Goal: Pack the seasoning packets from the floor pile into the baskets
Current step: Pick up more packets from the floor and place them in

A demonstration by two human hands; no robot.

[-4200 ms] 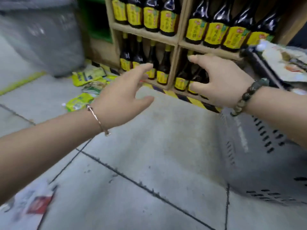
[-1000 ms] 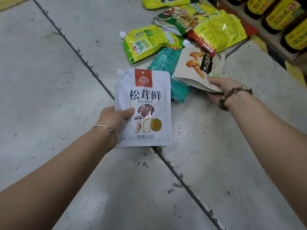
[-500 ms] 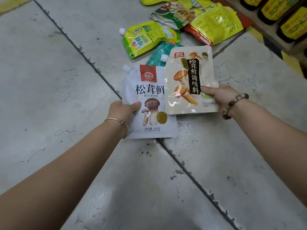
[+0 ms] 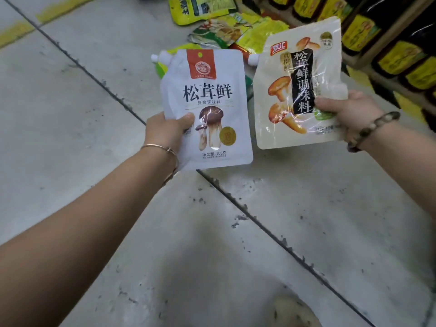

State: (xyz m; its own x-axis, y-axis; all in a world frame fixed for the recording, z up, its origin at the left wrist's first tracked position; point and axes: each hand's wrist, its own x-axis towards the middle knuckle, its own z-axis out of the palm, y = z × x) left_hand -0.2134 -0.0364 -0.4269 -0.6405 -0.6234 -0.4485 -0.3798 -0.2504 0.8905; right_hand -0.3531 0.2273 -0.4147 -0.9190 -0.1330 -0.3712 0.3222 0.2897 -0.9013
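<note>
My left hand [image 4: 168,129] grips a white spouted seasoning pouch [image 4: 210,97] with a red label and a brown mushroom picture, thumb on its front. My right hand [image 4: 346,112] pinches a cream spouted pouch [image 4: 280,95] printed with orange mushrooms and a black text band. Both pouches are held upright above the floor, side by side. Behind them lies the floor pile of yellow and green packets [image 4: 226,27]. No basket is in view.
A wooden shelf [image 4: 387,31] of dark bottles with yellow labels stands at the upper right, close behind the right pouch. Grey floor tiles [image 4: 212,232] with dark joints fill the lower view. A yellow floor stripe [image 4: 16,31] runs at the upper left.
Both hands have lifted their pouches higher off the floor and nearer to me. The right pouch has swung up and to the right, away from the pile.
</note>
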